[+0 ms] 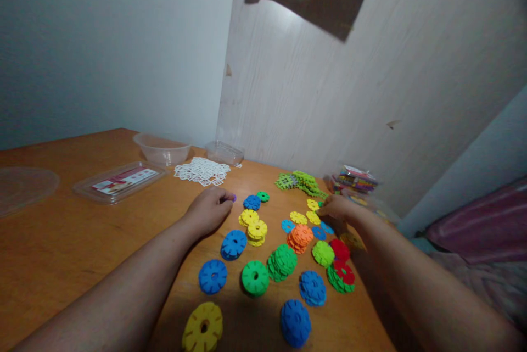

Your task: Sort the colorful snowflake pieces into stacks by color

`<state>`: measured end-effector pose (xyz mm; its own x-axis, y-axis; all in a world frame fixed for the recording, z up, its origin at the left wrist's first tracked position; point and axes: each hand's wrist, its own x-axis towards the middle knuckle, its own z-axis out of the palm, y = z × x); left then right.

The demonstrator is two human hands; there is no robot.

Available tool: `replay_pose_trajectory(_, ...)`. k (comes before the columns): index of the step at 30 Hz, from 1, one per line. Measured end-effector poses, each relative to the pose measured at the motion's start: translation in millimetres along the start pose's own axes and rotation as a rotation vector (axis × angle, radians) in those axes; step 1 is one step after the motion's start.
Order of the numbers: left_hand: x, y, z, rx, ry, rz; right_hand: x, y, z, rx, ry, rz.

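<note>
My left hand (pixel 211 210) rests on the table at the left of the coloured discs, its fingers closed on a small purple piece (pixel 234 197) that barely shows. Right of it lie a stack of blue notched discs (pixel 252 202) and a green notched disc (pixel 263 196). My right hand (pixel 341 208) reaches in from the right, fingers bent together and pointing down beside a yellow notched disc (pixel 313 217). A bit of green shows by its fingertips; whatever they grip is hidden. Stacks of orange discs (pixel 300 238) and green discs (pixel 282 262) stand nearer me.
White lattice pieces (pixel 201 171) lie in a pile behind my left hand. A clear bowl (pixel 162 147), a clear tub (pixel 224 152) and a labelled lid (pixel 121 182) are at the left. Green linking pieces (pixel 302 182) and a packed clear box (pixel 354 179) are near the wall.
</note>
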<state>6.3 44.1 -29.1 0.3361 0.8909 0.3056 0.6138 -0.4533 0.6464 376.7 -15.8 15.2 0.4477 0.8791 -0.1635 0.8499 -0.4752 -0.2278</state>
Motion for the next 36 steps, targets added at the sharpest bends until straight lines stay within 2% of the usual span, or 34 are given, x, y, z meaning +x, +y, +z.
replay_pose_trajectory(4,1,-3,1.8,0.006,-0.008,0.051,9,-5,-1,-0.055,-0.05,0.004)
replay_pose_trajectory(12,0,-3,2.5,-0.018,-0.002,0.011,13,-14,4,-0.051,-0.099,0.044)
replay_pose_trajectory(19,2,-6,4.5,0.006,0.0,0.031,8,-22,2,-0.015,-0.093,0.058)
replay_pose_trajectory(25,2,-6,3.6,0.018,0.009,0.049,7,-19,4,0.076,-0.044,0.004)
replay_pose_trajectory(28,1,-5,3.0,0.014,0.018,0.058,-2,-13,3,0.171,-0.002,-0.036)
replay_pose_trajectory(32,1,-3,1.9,0.006,-0.001,0.054,-30,2,-5,0.287,0.034,-0.078)
replay_pose_trajectory(36,1,-2,1.2,0.013,-0.018,0.039,-70,18,-12,0.533,-0.102,-0.196)
